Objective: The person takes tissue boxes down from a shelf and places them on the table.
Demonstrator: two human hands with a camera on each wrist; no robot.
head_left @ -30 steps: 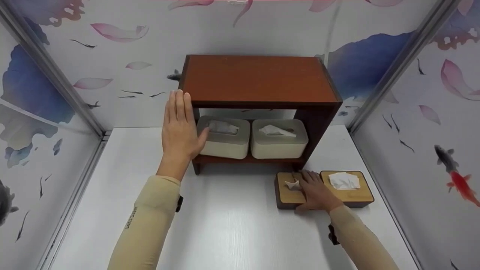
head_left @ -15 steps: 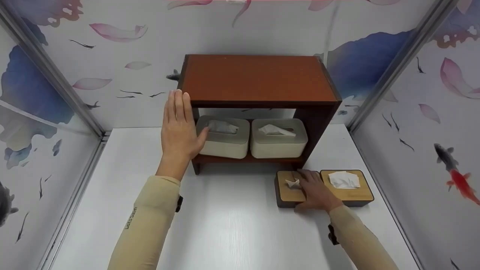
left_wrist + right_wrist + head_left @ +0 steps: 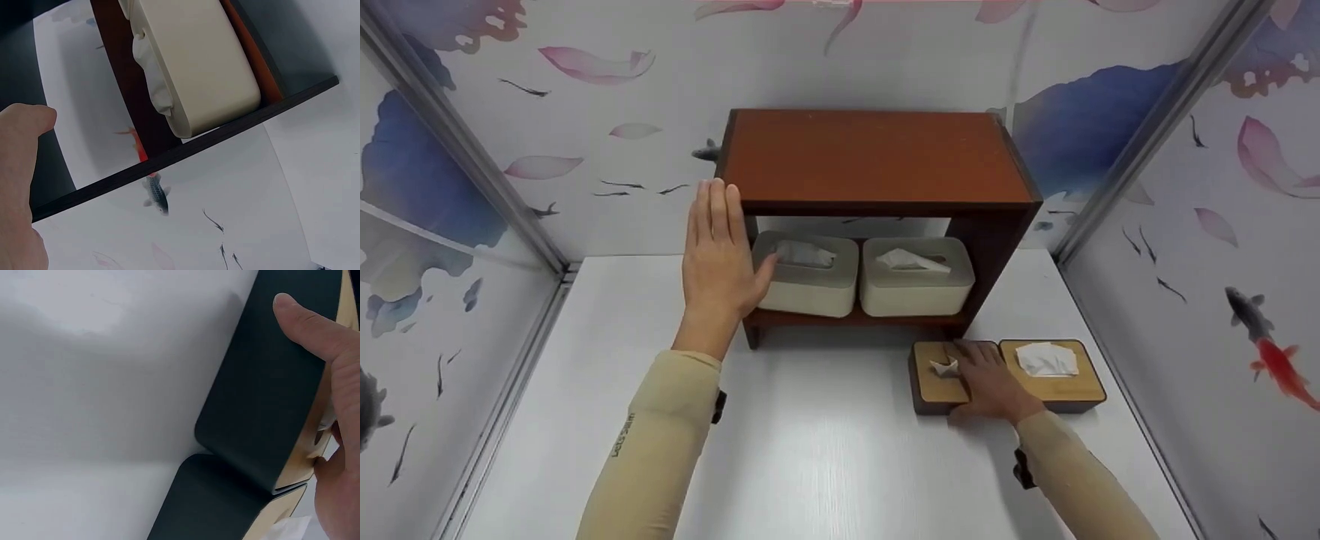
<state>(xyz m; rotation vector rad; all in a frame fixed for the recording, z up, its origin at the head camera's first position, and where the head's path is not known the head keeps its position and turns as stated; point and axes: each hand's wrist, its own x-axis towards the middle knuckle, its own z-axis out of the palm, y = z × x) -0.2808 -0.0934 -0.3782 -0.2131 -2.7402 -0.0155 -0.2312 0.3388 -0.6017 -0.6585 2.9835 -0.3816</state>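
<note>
Nearest the camera, two tan sleeves [image 3: 652, 450] reach over a white tabletop [image 3: 825, 457]; beyond them, the right hand [image 3: 988, 381] holds the left wood-topped tissue box [image 3: 936, 390], thumb pressed to its dark near side, fingers laid over the lid to the far edge; whether the fingertips hook over that edge, I cannot tell; a small twist of tissue [image 3: 945, 368] stands in the opening, just beside the hand; close on its right sits the right wood-topped tissue box [image 3: 1065, 388], a crumpled white tissue [image 3: 1046, 360] spread wider on its lid; both stand on the tabletop, before the right end of a reddish-brown wooden shelf [image 3: 877, 154].

Further back, the left hand [image 3: 720, 274] is flat, its four fingers straight and close together, thumb stretched apart, at the shelf's front left edge; on the lower board, the left cream tissue box [image 3: 810, 298], partly behind that thumb, has tissue in its slot; the right cream tissue box [image 3: 919, 301], just beside it, has a folded tissue poking up; behind everything rises a white wall [image 3: 870, 60] patterned with pink petals.
</note>
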